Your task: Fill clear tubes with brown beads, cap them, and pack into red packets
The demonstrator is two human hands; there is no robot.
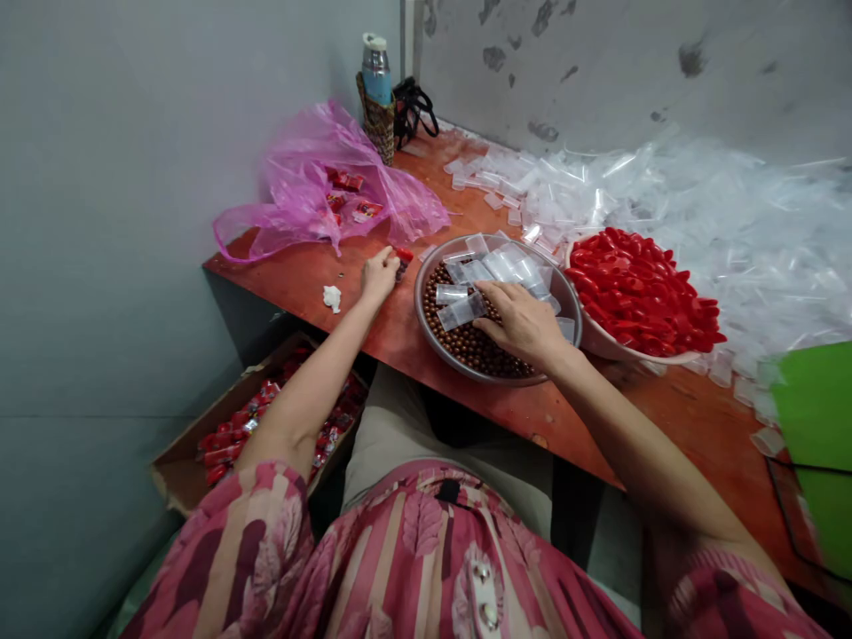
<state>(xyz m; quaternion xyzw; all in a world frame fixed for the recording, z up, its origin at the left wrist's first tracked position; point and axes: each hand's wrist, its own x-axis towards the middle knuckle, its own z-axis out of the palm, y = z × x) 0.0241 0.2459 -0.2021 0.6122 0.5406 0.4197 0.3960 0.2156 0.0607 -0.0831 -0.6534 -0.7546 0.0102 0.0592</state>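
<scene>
My left hand [379,275] rests on the orange-red table top [312,280], its fingers closed on a small red-and-dark item [401,263]. My right hand [523,324] lies over small clear plastic bags [496,271] in a wide grey bowl [432,333]. Under those bags are many brown beads [462,328]. I cannot tell whether my right hand grips a bag. To the right of the bowl, a white bowl [589,342] holds a heap of glossy red pieces [639,293].
A pink plastic bag [326,182] with red packets lies against the wall. A bottle [376,69] and a woven holder stand at the back corner. Loose clear bags [698,235] cover the right side. Below the table's edge, a cardboard box [256,417] holds red packets.
</scene>
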